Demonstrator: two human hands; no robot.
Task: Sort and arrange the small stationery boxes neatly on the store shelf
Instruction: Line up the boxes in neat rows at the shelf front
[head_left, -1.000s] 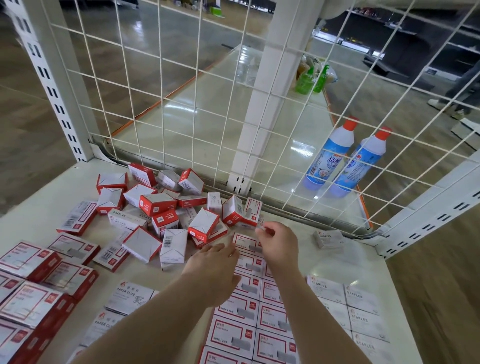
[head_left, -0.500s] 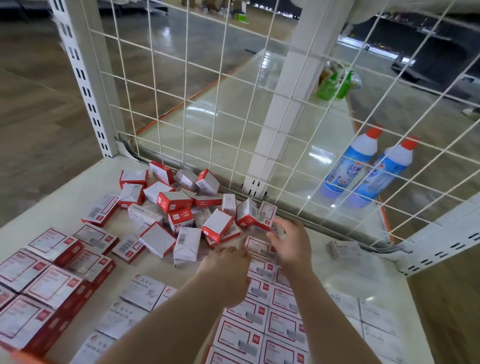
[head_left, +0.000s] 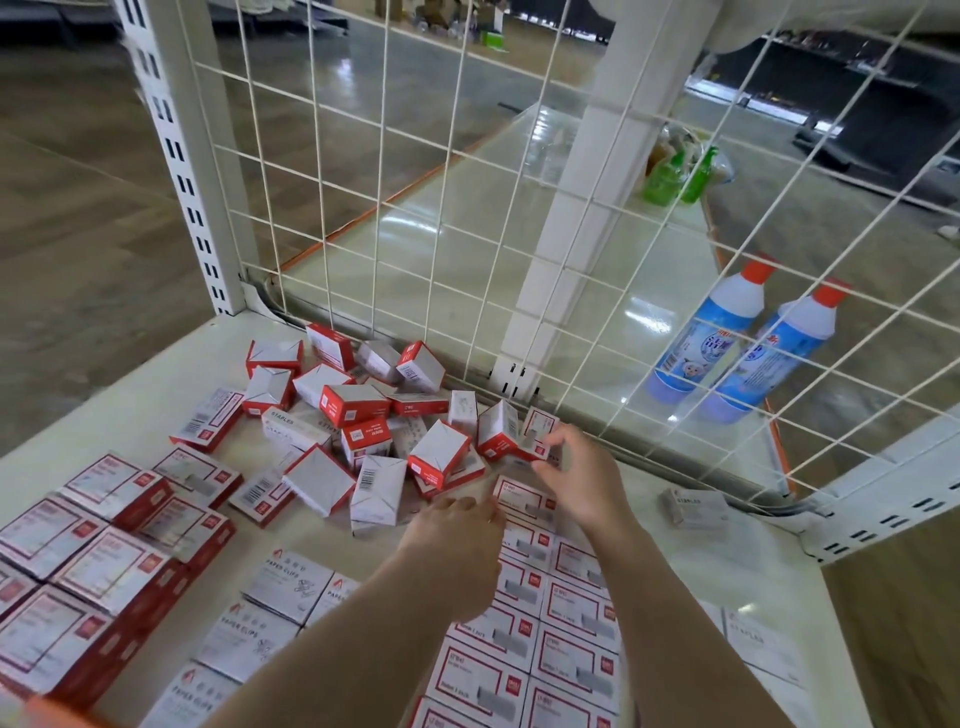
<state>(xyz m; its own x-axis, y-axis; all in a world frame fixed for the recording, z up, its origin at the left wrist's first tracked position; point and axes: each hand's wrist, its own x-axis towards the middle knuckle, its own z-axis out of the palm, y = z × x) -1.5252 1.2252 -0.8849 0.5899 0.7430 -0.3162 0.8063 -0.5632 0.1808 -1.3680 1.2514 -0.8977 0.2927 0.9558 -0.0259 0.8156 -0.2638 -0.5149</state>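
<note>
A loose pile of small red-and-white boxes (head_left: 363, 415) lies at the back of the white shelf (head_left: 119, 410). In front of it runs a neat double row of flat red-framed boxes (head_left: 524, 654). My right hand (head_left: 582, 483) is at the far end of that row, thumb and forefinger pinching a small red-and-white box (head_left: 537, 428) that leans near the wire mesh. My left hand (head_left: 457, 545) rests palm down against the row's left side, holding nothing.
Paper clip boxes (head_left: 280, 597) and larger red boxes (head_left: 104, 551) lie to the left. White staples boxes (head_left: 763, 649) sit to the right, and one lone staples box (head_left: 693, 506) lies further back. A wire mesh (head_left: 467, 208) closes the back; two blue bottles (head_left: 727, 338) stand behind it.
My right hand has reached forward from the row's far end to the leaning small box and closed on it. My left hand stayed beside the row. The view has shifted left.
</note>
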